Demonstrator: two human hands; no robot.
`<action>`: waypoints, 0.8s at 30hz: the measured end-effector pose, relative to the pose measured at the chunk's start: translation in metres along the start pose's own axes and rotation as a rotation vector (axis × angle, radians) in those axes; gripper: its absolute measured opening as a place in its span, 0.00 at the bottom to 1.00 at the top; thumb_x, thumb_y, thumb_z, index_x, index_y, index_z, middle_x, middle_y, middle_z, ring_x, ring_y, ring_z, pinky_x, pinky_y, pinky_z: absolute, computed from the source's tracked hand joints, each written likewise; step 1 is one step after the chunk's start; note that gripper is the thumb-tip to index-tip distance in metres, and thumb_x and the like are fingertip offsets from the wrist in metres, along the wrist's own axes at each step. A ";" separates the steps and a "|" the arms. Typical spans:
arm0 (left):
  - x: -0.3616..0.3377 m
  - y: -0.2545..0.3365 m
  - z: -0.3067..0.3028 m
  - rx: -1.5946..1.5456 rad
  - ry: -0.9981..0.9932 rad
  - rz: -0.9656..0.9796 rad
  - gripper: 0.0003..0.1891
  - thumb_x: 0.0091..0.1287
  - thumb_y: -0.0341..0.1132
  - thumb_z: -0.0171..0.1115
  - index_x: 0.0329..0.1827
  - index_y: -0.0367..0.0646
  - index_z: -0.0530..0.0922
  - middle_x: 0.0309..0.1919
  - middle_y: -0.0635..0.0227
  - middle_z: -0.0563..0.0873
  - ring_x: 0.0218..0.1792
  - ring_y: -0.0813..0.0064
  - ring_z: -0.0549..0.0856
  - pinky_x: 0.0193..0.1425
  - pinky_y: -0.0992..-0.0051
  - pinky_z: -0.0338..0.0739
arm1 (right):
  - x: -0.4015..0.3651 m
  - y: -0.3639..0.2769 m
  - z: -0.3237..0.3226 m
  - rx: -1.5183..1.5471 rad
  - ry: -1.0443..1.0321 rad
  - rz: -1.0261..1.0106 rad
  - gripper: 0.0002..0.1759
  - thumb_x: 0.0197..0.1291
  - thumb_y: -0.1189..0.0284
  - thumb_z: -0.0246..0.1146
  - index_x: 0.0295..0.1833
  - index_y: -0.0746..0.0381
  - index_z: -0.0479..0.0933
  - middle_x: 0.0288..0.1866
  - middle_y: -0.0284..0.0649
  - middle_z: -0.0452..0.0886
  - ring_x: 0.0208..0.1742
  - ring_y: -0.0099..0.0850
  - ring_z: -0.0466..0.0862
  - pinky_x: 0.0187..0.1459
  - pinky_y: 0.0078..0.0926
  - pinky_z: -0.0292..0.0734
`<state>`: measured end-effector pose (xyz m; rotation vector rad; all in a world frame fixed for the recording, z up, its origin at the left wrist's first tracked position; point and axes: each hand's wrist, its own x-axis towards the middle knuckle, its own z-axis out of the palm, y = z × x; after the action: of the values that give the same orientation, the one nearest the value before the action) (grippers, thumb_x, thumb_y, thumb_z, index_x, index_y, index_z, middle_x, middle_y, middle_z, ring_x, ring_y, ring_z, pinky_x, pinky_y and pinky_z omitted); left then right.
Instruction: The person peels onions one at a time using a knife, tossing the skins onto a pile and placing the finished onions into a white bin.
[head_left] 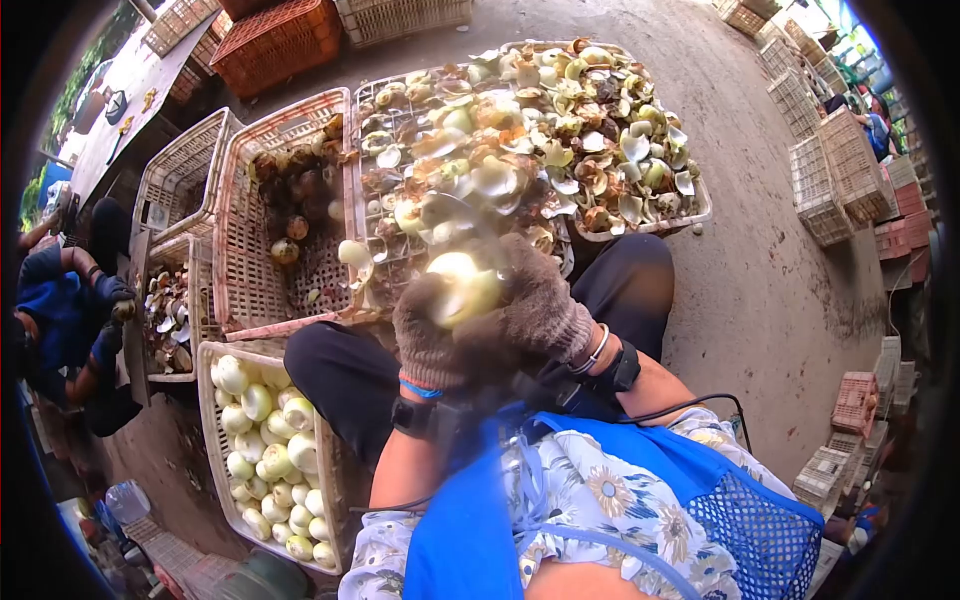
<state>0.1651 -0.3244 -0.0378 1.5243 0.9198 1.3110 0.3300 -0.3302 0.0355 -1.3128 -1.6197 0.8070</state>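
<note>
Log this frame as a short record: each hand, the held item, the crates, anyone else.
left hand: gloved, gripping a pale peeled fruit
right hand: gloved, gripping the same fruit
crate by left knee: peeled pile
pink crate: brown unpeeled fruit
crates ahead: heaped peelings
other person: left edge, in blue
sharpness: hands blurred

The concrete floor [780, 300] carries plastic crates: the shell-scrap crate [640, 228] at 12 o'clock; the brown-husk crate [240, 270] at 10; the peeled-white crate [206, 400] at 7; empty stacks [820, 190] at 2.
</note>
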 end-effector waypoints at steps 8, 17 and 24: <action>0.018 0.013 0.015 -0.320 0.131 -0.351 0.29 0.53 0.28 0.73 0.57 0.36 0.69 0.53 0.59 0.77 0.54 0.67 0.79 0.61 0.67 0.75 | -0.015 0.014 -0.010 0.323 -0.148 0.041 0.26 0.44 0.69 0.79 0.48 0.64 0.77 0.40 0.37 0.81 0.41 0.22 0.79 0.45 0.23 0.76; 0.053 0.048 0.021 -1.200 0.256 -0.593 0.23 0.68 0.42 0.58 0.59 0.34 0.70 0.53 0.50 0.78 0.53 0.58 0.80 0.58 0.57 0.77 | 0.031 0.013 -0.079 -0.282 0.382 -0.055 0.41 0.47 0.67 0.77 0.66 0.65 0.66 0.50 0.43 0.81 0.47 0.29 0.82 0.49 0.25 0.79; 0.050 0.053 0.028 -0.581 -0.061 -0.478 0.24 0.73 0.47 0.50 0.66 0.43 0.69 0.55 0.59 0.81 0.51 0.62 0.83 0.54 0.58 0.81 | 0.009 -0.004 -0.012 0.082 0.238 -0.030 0.42 0.43 0.73 0.79 0.65 0.64 0.68 0.60 0.42 0.76 0.60 0.28 0.75 0.62 0.27 0.71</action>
<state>0.1997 -0.2992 0.0268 0.8258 0.7186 1.0473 0.3384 -0.3233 0.0457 -1.2719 -1.4011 0.6644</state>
